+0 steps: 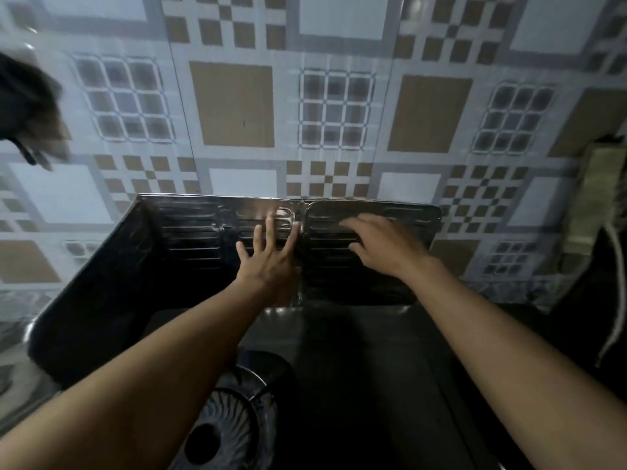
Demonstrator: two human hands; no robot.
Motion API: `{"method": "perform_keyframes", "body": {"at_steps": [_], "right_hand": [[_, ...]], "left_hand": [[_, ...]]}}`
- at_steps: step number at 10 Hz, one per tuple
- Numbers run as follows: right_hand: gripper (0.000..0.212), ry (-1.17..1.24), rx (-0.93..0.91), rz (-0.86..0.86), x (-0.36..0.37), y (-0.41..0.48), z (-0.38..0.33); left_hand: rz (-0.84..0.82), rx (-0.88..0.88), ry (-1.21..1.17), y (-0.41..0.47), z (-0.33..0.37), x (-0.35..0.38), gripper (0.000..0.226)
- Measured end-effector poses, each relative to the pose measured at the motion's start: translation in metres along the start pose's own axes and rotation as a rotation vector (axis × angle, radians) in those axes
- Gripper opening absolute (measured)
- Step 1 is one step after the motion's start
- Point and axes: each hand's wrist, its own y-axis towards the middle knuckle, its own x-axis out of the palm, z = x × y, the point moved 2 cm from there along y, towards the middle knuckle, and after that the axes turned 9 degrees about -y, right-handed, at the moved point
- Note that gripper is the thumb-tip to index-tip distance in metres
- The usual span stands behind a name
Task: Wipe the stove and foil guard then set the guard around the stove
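- Nearest, at 6 o'clock, the stove lies dark, its burner low left.
- Beyond it, the foil guard stands against the tiled wall, one wing folded forward at 9 o'clock.
- Left hand and right hand press flat, fingers spread, gripping nothing.
- Likely the placing step; next, I judge, the 3 o'clock side needs squaring.

No readable text, labels, brands or numbers anywhere I can see. The foil guard under my hands has only embossed ribs; the wall tiles carry just geometric patterns.
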Motion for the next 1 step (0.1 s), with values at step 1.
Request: {"method": "perform_keyframes", "body": {"at_steps": [1], "right_hand": [[0.034,0.359,0.148,-0.031,-0.0797,-0.0381,-0.0063]], "left_hand": [[0.145,0.146,-0.255,-0.0534,0.0177,-0.0307,0.074]]}}
